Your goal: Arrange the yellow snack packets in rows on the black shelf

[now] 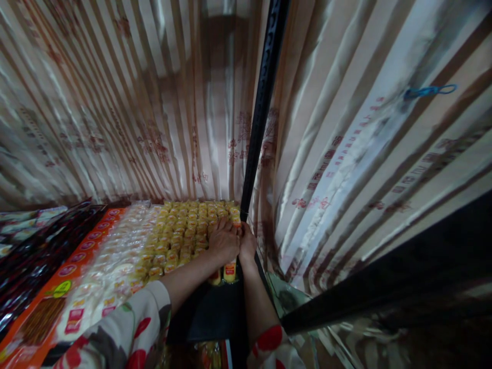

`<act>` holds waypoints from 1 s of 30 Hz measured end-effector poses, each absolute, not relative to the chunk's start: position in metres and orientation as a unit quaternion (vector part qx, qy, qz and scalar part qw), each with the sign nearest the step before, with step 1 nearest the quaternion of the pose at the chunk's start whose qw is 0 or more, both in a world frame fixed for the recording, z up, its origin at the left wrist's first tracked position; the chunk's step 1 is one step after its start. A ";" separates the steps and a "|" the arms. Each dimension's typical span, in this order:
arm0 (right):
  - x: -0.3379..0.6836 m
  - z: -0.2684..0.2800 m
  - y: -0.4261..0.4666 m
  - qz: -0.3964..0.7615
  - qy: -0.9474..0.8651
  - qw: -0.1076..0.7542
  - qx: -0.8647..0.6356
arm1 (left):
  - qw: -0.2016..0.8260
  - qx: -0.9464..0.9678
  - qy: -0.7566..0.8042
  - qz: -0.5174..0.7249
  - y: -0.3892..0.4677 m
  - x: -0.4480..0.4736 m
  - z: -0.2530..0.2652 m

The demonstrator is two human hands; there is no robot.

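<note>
A black shelf [205, 312] is seen at the lower centre of the frame. Yellow packets [172, 236] are ranged in close rows on it at the centre, with clear-wrapped white packets [115, 241] set just beside them; farther toward the left edge, orange packaging [44, 292] and dark glossy packets [36, 256] are laid out.

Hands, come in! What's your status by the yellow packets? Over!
Left hand at the yellow packets, right hand beside it. Both grips unclear. Possible obstacle: black post close by.

pleated pale sheeting [172, 102] behind, black perforated post [266, 77], dim light
</note>
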State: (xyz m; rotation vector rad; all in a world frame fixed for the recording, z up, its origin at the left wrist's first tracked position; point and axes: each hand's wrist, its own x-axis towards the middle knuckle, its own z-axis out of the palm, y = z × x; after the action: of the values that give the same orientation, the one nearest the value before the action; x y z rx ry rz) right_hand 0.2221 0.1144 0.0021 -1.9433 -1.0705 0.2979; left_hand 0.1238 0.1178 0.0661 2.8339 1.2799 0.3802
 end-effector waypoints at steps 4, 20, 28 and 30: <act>0.222 -0.006 0.118 0.089 -0.442 0.450 -0.771 | 0.034 0.903 0.413 0.113 0.124 0.128 0.065; 0.231 -0.017 0.126 0.119 -0.485 0.507 -0.702 | 0.044 0.902 0.415 0.109 0.135 0.136 0.058; 0.232 -0.028 0.128 0.077 -0.479 0.531 -0.695 | 0.061 0.906 0.406 0.103 0.132 0.136 0.065; 0.232 -0.029 0.128 0.079 -0.478 0.543 -0.686 | 0.073 0.906 0.404 0.100 0.130 0.135 0.069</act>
State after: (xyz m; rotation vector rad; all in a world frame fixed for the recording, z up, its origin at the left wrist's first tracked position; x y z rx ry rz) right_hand 0.2315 0.1284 -0.0294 -1.6294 -1.1345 0.1887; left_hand 0.1352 0.1297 0.0688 2.7225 1.2137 0.2998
